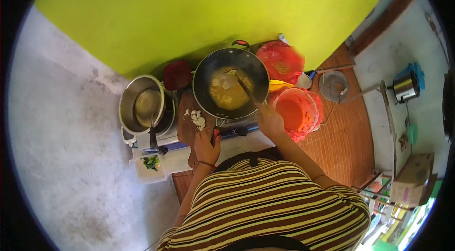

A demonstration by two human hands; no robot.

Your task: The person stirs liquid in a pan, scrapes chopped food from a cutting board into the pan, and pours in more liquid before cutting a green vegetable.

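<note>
A dark wok [202, 94] holds yellow-brown liquid with pale chunks and whitish pieces in it. Its far handle [241, 43] is black and red. My left hand [207, 148] is closed around the wok's near red-and-black handle [216, 134], beside the wooden chopping board [186, 129]. Chopped white pieces [197, 120] lie on that board, just beyond my left fingers. My right hand [271, 121] grips the handle of a spatula [245, 87], which slants into the wok with its head partly in the liquid.
At left stands a steel pot [124, 111] with liquid and a dark-handled utensil. A clear container [159, 173] with green leaves sits below it. Right of the wok are a red-lined bucket [310, 118], a red plastic bag [279, 56] and a wire-mesh basket [334, 85]. A yellow-green wall [199, 9] rises behind.
</note>
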